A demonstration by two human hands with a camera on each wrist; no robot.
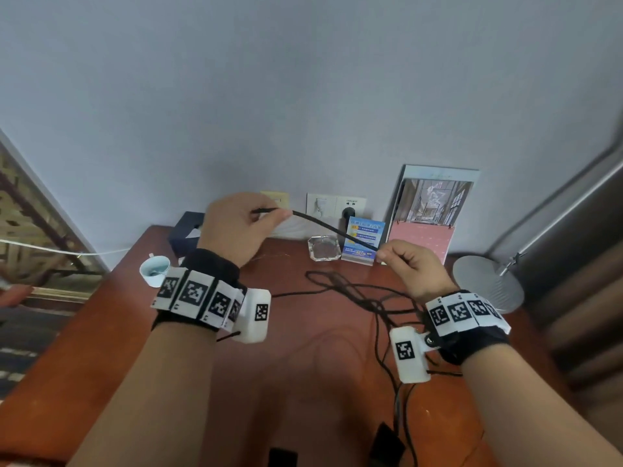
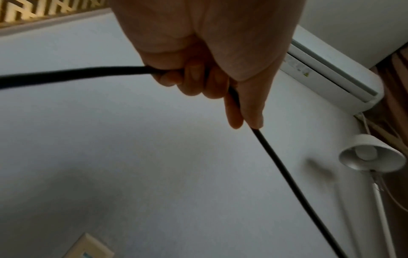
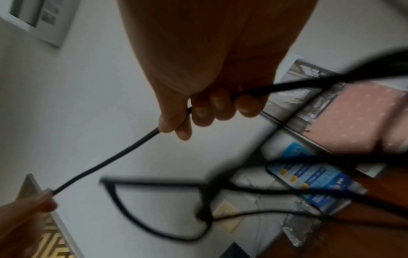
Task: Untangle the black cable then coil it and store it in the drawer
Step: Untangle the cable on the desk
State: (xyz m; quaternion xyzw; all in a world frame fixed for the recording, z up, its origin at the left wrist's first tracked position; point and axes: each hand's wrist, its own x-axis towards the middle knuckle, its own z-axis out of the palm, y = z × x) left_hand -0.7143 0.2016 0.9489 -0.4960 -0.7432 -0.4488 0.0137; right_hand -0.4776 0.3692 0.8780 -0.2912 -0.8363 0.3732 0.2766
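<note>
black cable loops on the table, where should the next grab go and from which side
Judging from the head view, take the black cable just past the right hand, where it drops to the table. Come from above: the stretch from there to the left hand is already straight, while the loops lie crossed.

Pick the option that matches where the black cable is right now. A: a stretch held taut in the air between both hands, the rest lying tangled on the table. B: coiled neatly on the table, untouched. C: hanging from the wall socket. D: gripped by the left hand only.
A: the left hand and right hand each pinch the black cable, a stretch taut between them, while loose loops lie on the table.
</note>
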